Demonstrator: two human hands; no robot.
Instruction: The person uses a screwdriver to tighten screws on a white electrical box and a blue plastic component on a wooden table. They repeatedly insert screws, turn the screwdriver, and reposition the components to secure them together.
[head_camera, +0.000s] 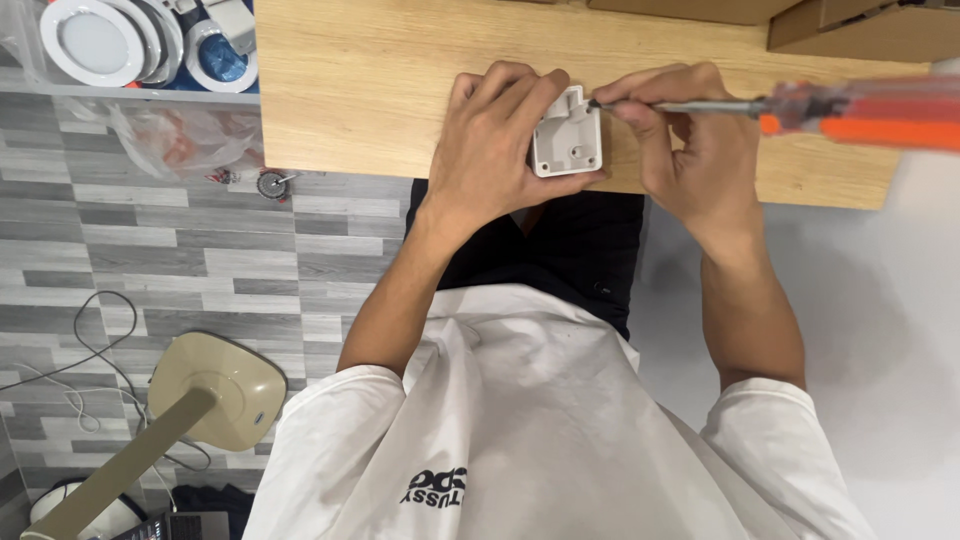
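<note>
Here, seen from above, a person in a white shirt works at the near edge of a light wooden table (380, 110). The left hand (495, 140) is closed around a small white plastic housing (567, 138), fingers curled over its far side and thumb along its near edge, pinning it flat against the tabletop. The housing is a squarish moulded shell with rounded corners, its hollow back facing up and small screw holes showing. The right hand (690, 150) grips a screwdriver (800, 108) with a clear orange handle, pinching the metal shaft close to the tip; the tip meets the housing's upper right corner.

The housing looks light, rigid and smooth, likely to skid on the wood under sideways pressure, and its thin walls could crack if squeezed hard. The outer edges, where the left hand already grips, seem the safest hold, leaving the screw points free.

At upper left, round white light fittings (95, 40) sit on a shelf. On the grey plank floor below stands a beige fan base (225, 385).
</note>
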